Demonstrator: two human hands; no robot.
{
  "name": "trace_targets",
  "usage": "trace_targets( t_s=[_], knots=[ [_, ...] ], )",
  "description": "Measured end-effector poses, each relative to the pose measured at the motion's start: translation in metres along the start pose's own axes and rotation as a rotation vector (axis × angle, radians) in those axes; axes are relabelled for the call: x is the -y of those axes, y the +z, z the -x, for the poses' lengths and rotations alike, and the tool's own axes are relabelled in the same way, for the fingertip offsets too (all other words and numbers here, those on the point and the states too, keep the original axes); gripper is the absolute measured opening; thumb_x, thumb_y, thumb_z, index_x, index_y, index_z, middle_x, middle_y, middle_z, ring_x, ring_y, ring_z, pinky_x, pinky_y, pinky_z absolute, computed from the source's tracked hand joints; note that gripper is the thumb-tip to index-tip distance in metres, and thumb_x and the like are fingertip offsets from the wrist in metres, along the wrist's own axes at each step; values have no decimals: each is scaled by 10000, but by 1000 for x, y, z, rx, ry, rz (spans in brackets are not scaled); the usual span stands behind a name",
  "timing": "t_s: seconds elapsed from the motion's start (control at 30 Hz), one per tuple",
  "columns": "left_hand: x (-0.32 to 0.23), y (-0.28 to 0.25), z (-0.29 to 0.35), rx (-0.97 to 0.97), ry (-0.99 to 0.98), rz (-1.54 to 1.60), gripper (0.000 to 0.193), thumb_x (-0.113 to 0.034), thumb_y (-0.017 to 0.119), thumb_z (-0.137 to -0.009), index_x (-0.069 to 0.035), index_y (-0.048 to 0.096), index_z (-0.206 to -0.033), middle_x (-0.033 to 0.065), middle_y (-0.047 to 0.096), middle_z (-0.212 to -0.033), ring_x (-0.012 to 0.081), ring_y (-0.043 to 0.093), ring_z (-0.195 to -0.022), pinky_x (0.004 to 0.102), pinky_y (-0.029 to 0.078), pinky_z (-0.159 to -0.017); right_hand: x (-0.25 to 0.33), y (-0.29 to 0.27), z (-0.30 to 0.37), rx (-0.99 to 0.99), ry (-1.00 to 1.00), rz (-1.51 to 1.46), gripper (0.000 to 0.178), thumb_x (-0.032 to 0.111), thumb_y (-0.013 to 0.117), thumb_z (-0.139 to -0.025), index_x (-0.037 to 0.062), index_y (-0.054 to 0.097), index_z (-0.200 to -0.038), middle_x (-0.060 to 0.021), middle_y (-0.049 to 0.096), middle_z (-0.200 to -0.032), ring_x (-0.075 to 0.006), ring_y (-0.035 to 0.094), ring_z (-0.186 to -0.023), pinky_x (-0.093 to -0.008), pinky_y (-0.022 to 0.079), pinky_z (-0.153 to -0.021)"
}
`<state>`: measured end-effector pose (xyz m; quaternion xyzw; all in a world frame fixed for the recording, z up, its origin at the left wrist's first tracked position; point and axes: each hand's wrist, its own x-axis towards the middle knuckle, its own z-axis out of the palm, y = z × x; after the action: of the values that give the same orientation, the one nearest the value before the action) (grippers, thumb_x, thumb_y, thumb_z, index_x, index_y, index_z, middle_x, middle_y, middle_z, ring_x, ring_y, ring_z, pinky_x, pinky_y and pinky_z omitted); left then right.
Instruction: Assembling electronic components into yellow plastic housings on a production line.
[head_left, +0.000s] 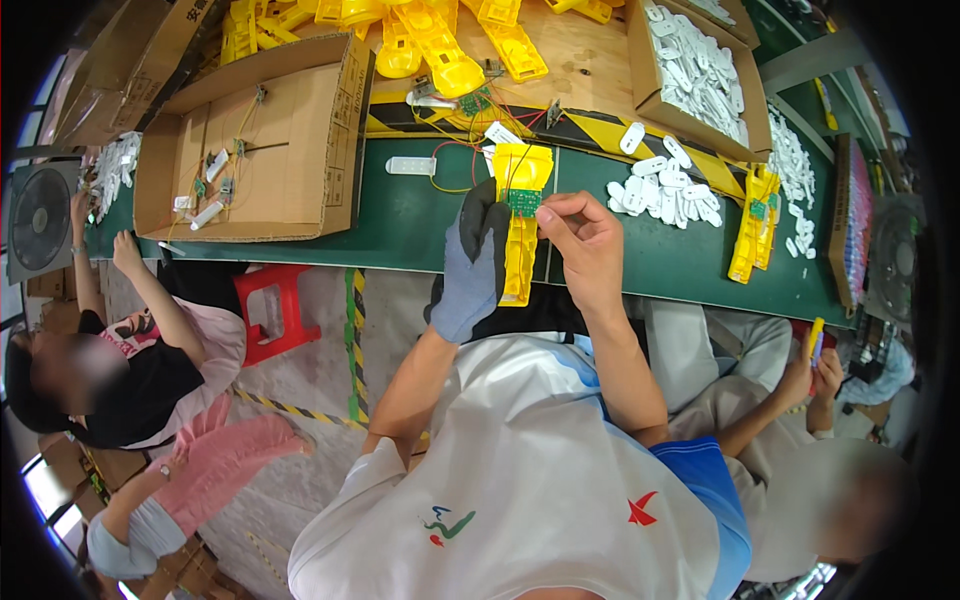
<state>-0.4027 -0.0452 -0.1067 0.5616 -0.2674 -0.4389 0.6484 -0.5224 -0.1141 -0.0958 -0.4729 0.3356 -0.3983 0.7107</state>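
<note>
My left hand point(468, 265), in a grey-blue glove with black fingers, grips a long yellow plastic shell point(518, 262) upright at the bench's front edge. Across the shell's upper part lies a small green circuit board point(524, 203). My bare right hand point(590, 240) has thumb and forefinger pinched at the board's right edge; the exact contact is partly hidden by the fingertips. Thin red and yellow wires trail from behind the shell to a white oblong part point(411, 166) on the green bench top point(400, 215).
An open cardboard box point(300, 205) with a few wired parts stands left. White oval pieces point(665, 190) lie heaped at right, beside yellow shells with boards point(755, 225). A box of white pieces point(700, 75) and more yellow shells point(430, 50) sit behind. Co-workers sit at both sides.
</note>
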Motion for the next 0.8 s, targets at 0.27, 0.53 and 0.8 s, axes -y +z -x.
trace_targets(
  t_s=[0.27, 0.53, 0.8],
  knots=[
    [11, 4, -2, 11, 30, 124, 275, -125, 458, -989, 16, 476, -1224, 72, 563, -1018, 107, 512, -911, 266, 451, -802, -7, 0, 2, -68, 75, -144, 53, 24, 682, -878, 8, 632, -888, -70, 630, -984, -103, 587, -805, -236, 475, -722],
    [11, 0, -4, 60, 12, 373, 257, -158, 465, -1007, -34, 466, -1232, 38, 545, -1074, 74, 509, -931, 231, 449, -804, -5, 0, -8, -18, 90, -13, 109, 39, 682, -880, -6, 642, -972, -84, 631, -1041, -107, 613, -836, -224, 495, -723],
    [6, 15, -5, 67, -45, 244, 305, -147, 575, -959, -24, 495, -1227, 17, 578, -1011, 70, 553, -871, 221, 472, -725, 3, -16, -1, 65, -9, 100, 179, 25, 673, -881, -25, 639, -1050, -71, 673, -981, -105, 637, -852, -229, 505, -777]
  ],
)
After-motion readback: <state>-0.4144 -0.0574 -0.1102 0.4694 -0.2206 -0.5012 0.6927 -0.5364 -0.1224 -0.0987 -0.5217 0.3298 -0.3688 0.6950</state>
